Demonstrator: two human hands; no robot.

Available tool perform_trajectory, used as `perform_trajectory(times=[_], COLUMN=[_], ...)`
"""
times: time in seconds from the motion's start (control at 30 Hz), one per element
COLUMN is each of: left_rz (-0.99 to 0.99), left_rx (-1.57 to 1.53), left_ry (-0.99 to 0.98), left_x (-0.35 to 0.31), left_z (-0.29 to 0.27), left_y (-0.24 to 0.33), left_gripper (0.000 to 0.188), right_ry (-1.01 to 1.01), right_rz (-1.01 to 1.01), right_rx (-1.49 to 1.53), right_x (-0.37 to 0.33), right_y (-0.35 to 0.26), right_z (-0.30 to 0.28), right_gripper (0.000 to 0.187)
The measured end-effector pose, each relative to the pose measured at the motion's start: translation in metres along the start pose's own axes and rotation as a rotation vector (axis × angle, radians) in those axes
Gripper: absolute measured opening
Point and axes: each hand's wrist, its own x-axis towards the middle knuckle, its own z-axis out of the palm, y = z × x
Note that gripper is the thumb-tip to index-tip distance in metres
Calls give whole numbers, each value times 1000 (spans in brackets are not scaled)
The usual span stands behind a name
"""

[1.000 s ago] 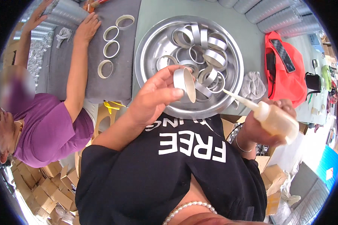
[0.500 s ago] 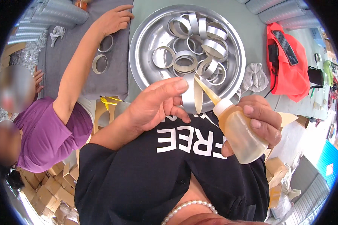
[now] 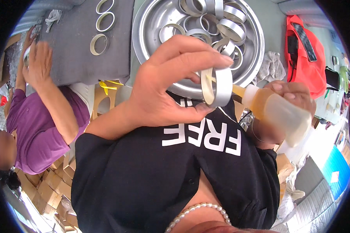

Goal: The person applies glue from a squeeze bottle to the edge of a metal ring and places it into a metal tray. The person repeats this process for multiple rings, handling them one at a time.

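My left hand [image 3: 165, 83] pinches a silver metal ring [image 3: 224, 87] between thumb and fingers, its opening turned partly to the left. In my right hand [image 3: 293, 95] is a translucent squeeze bottle [image 3: 278, 112] of yellowish liquid, tipped nearly on its side. The bottle's narrow nozzle runs behind the ring's outer wall, and its tip shows inside the opening. Just beyond my hands stands a round steel basin [image 3: 139, 39], holding many loose silver rings [image 3: 231, 29]. My right fingers are partly blurred.
At left, a person in a purple shirt [image 3: 39, 132] works beside a grey padded surface [image 3: 74, 58] bearing three rings [image 3: 99, 44]. Right of the basin lie a crumpled grey cloth [image 3: 271, 66] and a red bag [image 3: 313, 66] with a dark phone-like object on it. Cardboard boxes [image 3: 50, 190] are piled at lower left.
My left hand has turned the ring, and the bottle has swung right and flatter. The co-worker's hand has drawn back left, and a third ring shows where it was. The view has shifted.
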Motion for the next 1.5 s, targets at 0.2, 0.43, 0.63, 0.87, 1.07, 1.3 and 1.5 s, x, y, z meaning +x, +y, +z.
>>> perform_trajectory(times=[0.2, 0.43, 0.63, 0.87, 1.07, 1.3, 1.5], left_rz=[282, 299, -488, -264, -307, -462, -254], left_rx=[213, 223, 525, 1338, 997, 585, 652], left_ry=[-4, 33, 383, 604, -111, -134, -221], left_x=[3, 2, -56, -56, 22, 32, 9], left_z=[5, -4, -70, -101, -33, -21, -26], left_y=[-7, -2, -36, -67, -44, -63, -38], left_gripper=[55, 52, 62, 60, 85, 68, 67], right_ry=[362, 197, 494, 572, 795, 789, 732], right_rz=[308, 635, 646, 681, 719, 603, 574], right_rx=[102, 1024, 1245, 1173, 1035, 1015, 1071], right_x=[5, 18, 6, -1, 6, -1, -6], right_y=[12, 32, 49, 49, 33, 29, 34], right_z=[26, 17, 1, 1, 10, 2, 5], right_gripper=[66, 59, 64, 63, 43, 52, 49])
